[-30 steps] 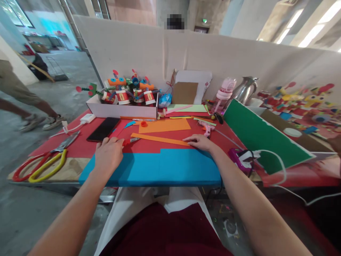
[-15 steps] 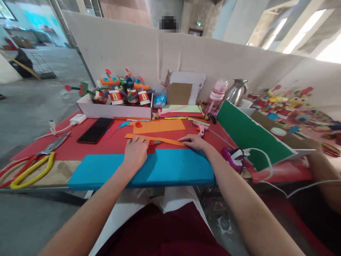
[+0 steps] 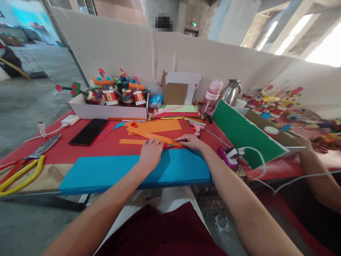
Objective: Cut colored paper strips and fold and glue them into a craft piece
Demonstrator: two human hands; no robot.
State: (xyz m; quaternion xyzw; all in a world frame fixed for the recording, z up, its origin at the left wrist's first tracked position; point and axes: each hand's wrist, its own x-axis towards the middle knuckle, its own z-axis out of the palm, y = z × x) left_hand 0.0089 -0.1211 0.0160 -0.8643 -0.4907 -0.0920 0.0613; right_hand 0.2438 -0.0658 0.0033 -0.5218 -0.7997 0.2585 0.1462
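Note:
My left hand [image 3: 150, 154] rests at the far edge of a blue sheet [image 3: 106, 172], fingers curled around a cutting tool that is almost hidden; only a grey tip shows by the thumb. A long orange paper strip [image 3: 151, 136] runs slanting from the orange sheet [image 3: 160, 125] to my right hand [image 3: 190, 141], whose fingers lie flat on its right end. A shorter orange strip [image 3: 128, 141] lies flat on the red tabletop [image 3: 66, 153] just left of my left hand.
Large red and yellow scissors [image 3: 20, 174] and a black phone [image 3: 87, 131] lie at the left. A white box of paper-cup figures [image 3: 109, 111] stands behind. A glue gun [image 3: 196, 128], a green board [image 3: 245, 137] and another person's arm [image 3: 319, 181] are at the right.
My left hand has slid right along the orange strip, from the blue sheet's left part towards my right hand. The strip now lies in two pieces. The view has shifted slightly right.

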